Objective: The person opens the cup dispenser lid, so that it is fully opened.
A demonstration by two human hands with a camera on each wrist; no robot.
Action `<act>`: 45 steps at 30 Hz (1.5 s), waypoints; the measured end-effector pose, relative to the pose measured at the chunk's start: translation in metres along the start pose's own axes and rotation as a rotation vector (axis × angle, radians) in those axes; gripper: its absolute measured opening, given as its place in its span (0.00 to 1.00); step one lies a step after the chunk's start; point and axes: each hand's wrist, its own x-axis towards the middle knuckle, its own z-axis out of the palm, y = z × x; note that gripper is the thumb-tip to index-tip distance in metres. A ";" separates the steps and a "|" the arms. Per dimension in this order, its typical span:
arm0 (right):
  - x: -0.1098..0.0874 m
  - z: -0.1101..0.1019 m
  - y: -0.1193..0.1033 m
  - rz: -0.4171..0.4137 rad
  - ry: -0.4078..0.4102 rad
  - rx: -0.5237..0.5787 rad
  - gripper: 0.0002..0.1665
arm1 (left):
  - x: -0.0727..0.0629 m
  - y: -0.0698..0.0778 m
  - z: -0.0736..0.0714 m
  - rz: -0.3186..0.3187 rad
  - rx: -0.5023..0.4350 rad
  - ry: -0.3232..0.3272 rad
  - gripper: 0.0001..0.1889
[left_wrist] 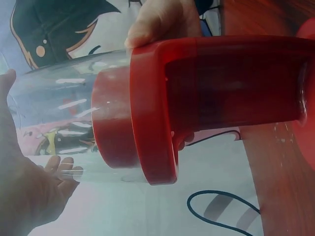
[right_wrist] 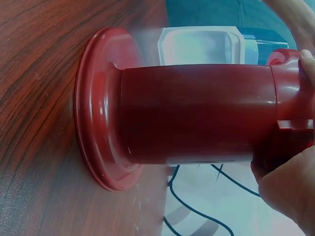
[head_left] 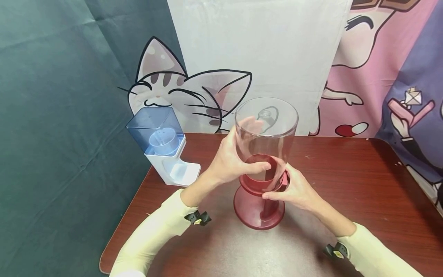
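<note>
Left grip (head_left: 229,159): clasping clear cylinder (head_left: 282,144) | Right grip (head_left: 297,189): grasping red stand (head_left: 254,209) | 1 blue-white dispenser (head_left: 159,161): nearby

The clear cylinder (head_left: 277,143) looks like smooth, glossy plastic, the red stand (right_wrist: 197,114) beneath it shiny, opaque plastic. At ten o'clock, the dispenser (head_left: 166,148) pairs smooth white plastic with translucent blue. The surface (head_left: 332,165) shows glossy wood grain; the nine-o'clock cloth (head_left: 59,134), matt creases.

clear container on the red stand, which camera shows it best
The head view: it takes in the clear container from rim to red stand. The left wrist view shows it sideways, its rim end partly behind the left hand; the right wrist view shows the stand, not the container.
</note>
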 end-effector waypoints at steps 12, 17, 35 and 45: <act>0.001 0.002 0.002 -0.031 0.002 0.066 0.59 | 0.004 -0.002 -0.007 -0.103 -0.011 0.018 0.51; 0.001 0.003 0.002 -0.027 0.003 0.054 0.59 | 0.003 0.000 -0.005 -0.061 -0.020 0.009 0.52; 0.001 0.001 0.003 -0.025 0.001 0.012 0.59 | 0.003 0.001 -0.008 -0.106 0.030 -0.012 0.58; 0.000 0.002 0.003 -0.032 -0.006 0.047 0.58 | 0.018 0.017 -0.015 0.028 0.064 -0.025 0.63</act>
